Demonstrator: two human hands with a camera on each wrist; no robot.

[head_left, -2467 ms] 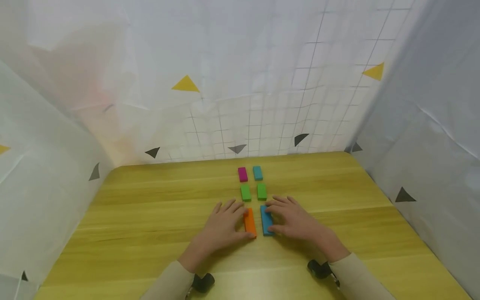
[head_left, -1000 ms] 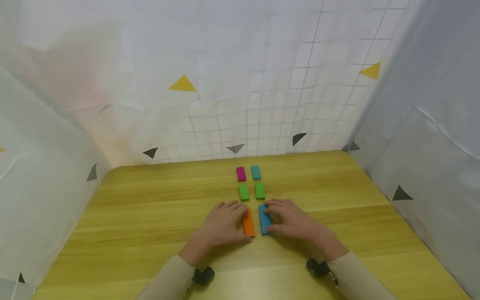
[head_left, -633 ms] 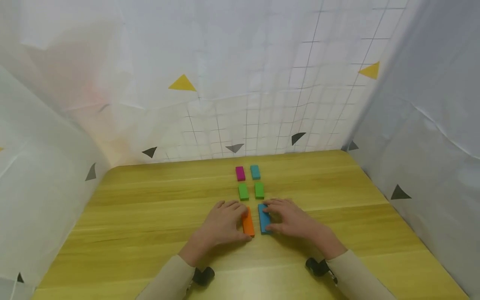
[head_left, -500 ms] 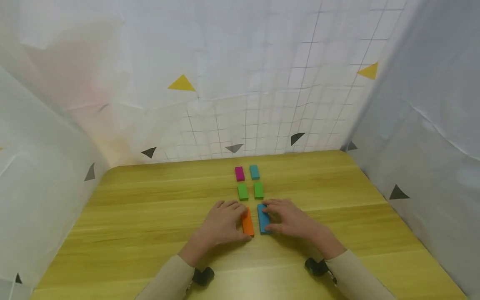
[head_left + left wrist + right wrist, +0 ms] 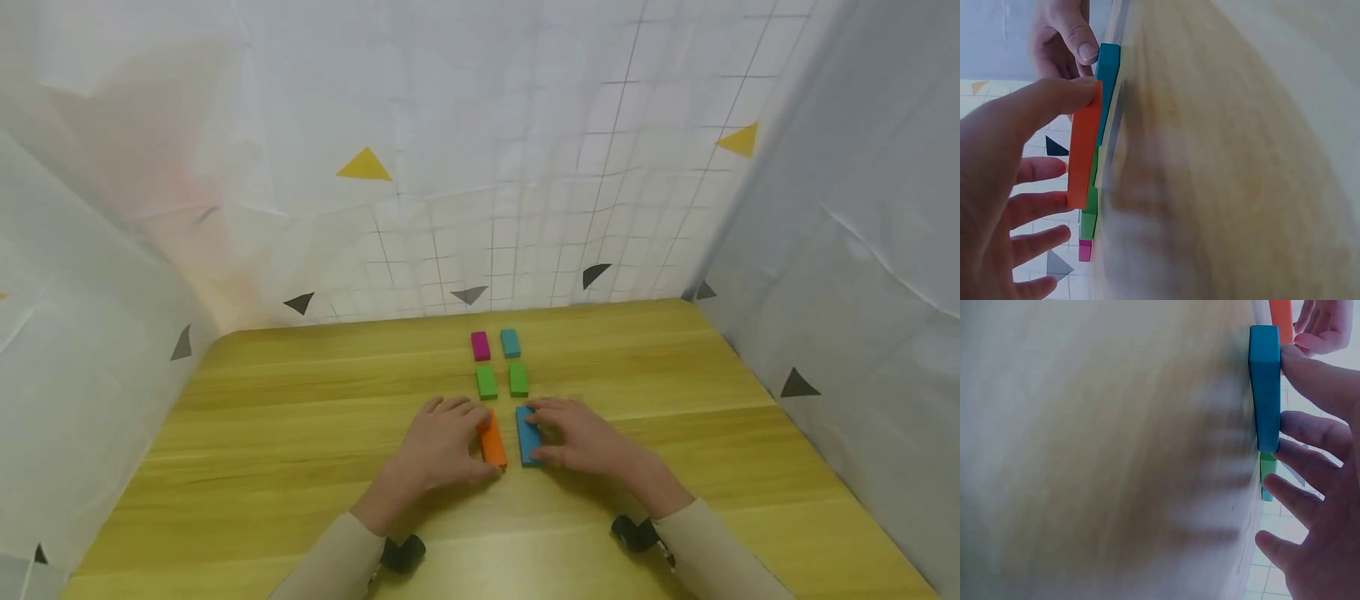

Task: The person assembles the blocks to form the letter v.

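In the head view my left hand pinches an orange rectangular block lengthwise, thumb at its near end and a finger at its far end. The left wrist view shows this orange block slightly above the tabletop, the other fingers spread. To its right a blue block lies on the table, parallel to it and apart. My right hand rests its fingertips on this blue block. In the right wrist view the thumb and two fingers touch the upper side of the blue block; the remaining fingers are spread.
Beyond the hands lie two green blocks, one left and one right. Farther back are a magenta block and a teal block. White sheets with yellow and dark triangles enclose the wooden table at the back and sides.
My left hand has lifted the orange block slightly; its far end has shifted left, so it stands a little more slanted. The right hand and the blue block have hardly moved.
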